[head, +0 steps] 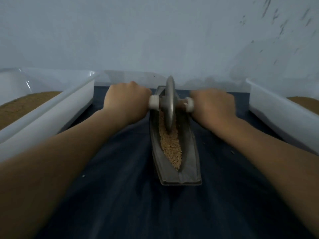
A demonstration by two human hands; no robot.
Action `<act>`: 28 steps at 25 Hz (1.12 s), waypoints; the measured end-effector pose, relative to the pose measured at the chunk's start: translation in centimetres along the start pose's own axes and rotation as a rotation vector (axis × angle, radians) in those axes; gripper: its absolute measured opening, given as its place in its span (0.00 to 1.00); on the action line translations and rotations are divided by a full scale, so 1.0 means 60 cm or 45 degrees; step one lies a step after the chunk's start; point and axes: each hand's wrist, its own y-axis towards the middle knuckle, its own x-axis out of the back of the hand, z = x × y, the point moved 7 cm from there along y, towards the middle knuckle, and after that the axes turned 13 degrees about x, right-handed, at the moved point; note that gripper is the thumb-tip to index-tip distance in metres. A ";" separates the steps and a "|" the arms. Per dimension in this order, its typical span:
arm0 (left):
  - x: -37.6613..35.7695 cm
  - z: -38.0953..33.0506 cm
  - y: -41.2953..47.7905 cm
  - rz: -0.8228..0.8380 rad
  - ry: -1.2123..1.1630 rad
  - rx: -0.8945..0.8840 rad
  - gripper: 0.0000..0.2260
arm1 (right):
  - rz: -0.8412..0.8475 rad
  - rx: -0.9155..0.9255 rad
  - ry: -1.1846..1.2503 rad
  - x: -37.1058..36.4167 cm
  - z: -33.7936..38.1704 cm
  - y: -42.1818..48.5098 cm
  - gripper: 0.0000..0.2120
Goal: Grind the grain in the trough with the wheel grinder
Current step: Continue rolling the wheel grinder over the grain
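A long grey boat-shaped trough (190,150) lies lengthwise on the dark blue cloth, holding pale tan grain (171,149). A grey metal wheel grinder (170,102) stands upright in the far half of the trough, its rim down in the grain. A white collar sits on the axle at each side of the wheel. My left hand (126,99) grips the left handle and my right hand (213,103) grips the right handle. Both fists hide the handle ends. Both forearms stretch forward from the near corners.
A white plastic bin (57,107) with brown ground meal stands at the left. Another white bin (279,109) with similar brown meal stands at the right. A pale wall rises just behind the trough. A few stray grains lie on the dark cloth (120,195).
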 end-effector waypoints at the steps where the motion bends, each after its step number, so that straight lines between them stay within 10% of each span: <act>1: -0.007 -0.002 0.017 0.086 -0.035 0.049 0.06 | 0.055 -0.041 0.057 -0.003 -0.001 0.023 0.04; 4: -0.011 0.005 0.012 0.222 -0.064 0.049 0.06 | 0.122 0.032 0.037 0.011 0.000 0.031 0.04; 9: 0.060 0.026 -0.092 -0.222 -0.080 -0.217 0.09 | -0.270 0.225 -0.108 0.063 0.008 -0.095 0.14; 18: 0.012 -0.015 0.018 0.042 0.051 0.006 0.06 | 0.177 -0.020 0.192 -0.013 -0.015 0.028 0.09; 23: 0.062 0.026 -0.093 -0.206 -0.088 -0.194 0.09 | -0.265 0.241 -0.014 0.058 0.000 -0.108 0.09; 28: 0.025 -0.004 -0.026 -0.132 0.045 0.003 0.02 | -0.026 -0.057 -0.007 0.009 -0.005 -0.026 0.05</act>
